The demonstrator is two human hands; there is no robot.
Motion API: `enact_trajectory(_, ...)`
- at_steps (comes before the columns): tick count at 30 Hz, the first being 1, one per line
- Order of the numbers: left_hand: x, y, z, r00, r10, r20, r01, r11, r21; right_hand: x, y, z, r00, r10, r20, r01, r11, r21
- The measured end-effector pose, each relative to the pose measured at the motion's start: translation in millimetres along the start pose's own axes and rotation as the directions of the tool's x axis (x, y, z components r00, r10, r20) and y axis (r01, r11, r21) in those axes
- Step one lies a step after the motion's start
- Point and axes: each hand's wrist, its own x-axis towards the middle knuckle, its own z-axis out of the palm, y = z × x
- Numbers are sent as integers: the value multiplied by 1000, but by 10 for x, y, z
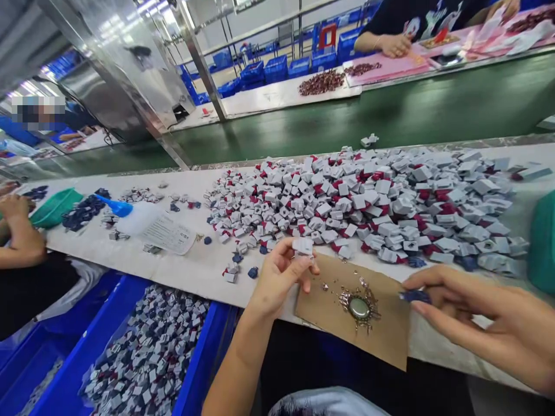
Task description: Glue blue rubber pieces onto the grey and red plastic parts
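My left hand [281,274] pinches a small light-grey plastic block [302,247] between thumb and fingers, above the left edge of a brown cardboard sheet [385,335]. Opposite it, my right hand [472,312] grips a small dark-blue plastic piece [415,296] by the cardboard's right edge. The two parts are apart. On the cardboard sits a round metal cap [359,308] with small shiny metal bits [364,284] scattered about it. Just behind my hands spreads a big heap of grey blocks [347,196], many with dark-red parts.
A white squeeze bottle [162,228] with a blue nozzle lies at left. Below it, a blue crate [202,341] holds similar blocks. A green conveyor belt [269,124] runs behind the table. A green container [543,242] stands at right. Co-workers sit at left and across the belt.
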Motion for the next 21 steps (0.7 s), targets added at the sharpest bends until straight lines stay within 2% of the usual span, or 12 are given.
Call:
enact_trajectory(2,-57,-105,-33,999,-12,-43,12,1000,-2,43,-163,91,983,-25,183,17,999,43)
enact_trajectory(4,-117,-199,-54,994,-32,-105,30,999,-17,62,-243,170,965,-43,257,40,999,17)
enact_trajectory(6,-175,-269,-55,985,-55,-164,46,997,-57,56,-249,267,972,-94,214,110,992,-65)
enact_trajectory(8,-228,-309,-38,977,-91,-191,69,990,-121,50,-214,380,969,-199,146,223,961,-166)
enact_trajectory(10,-274,-327,-15,974,-131,-183,96,977,-188,67,-182,482,932,-352,87,362,890,-276)
enact_trajectory(13,-320,-326,3,974,-162,-158,118,959,-259,126,-190,573,860,-509,38,478,777,-409)
enact_trajectory(15,-330,-321,-4,977,-145,-155,97,955,-281,157,-218,599,839,-537,92,517,732,-443)
enact_trajectory(18,-319,-322,-29,980,-71,-184,20,964,-265,170,-239,614,836,-533,126,519,697,-495)
enact_trajectory(21,-306,-333,-47,976,7,-219,-56,974,-221,179,-260,557,855,-508,105,496,739,-455)
